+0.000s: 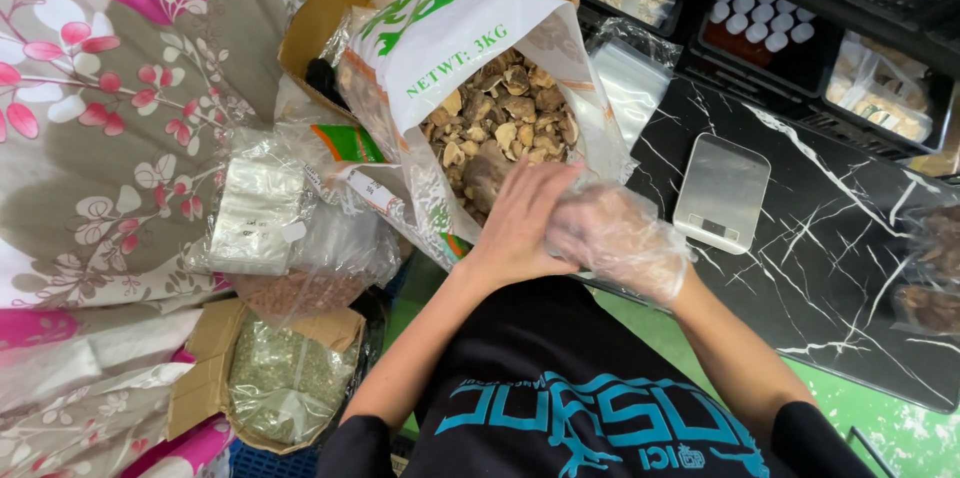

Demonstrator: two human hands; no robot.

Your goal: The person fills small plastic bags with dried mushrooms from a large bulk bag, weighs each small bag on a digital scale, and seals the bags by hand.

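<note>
A big white sack (450, 48) stands open in a cardboard box and is full of dried brown mushrooms (505, 123). My two hands meet just below its mouth. My right hand (620, 238) wears a loose clear plastic glove. My bare left hand (520, 218) rests against that glove at its fingers, apparently gripping the plastic. Neither hand holds a mushroom.
A small silver kitchen scale (722, 190) sits on the black marble-patterned counter (830, 238) to the right. Clear empty bags (255, 213) and a box of green dried herbs (285, 378) lie to the left beside flowered cloth. Black crates with packets and white-capped bottles (760, 18) line the back.
</note>
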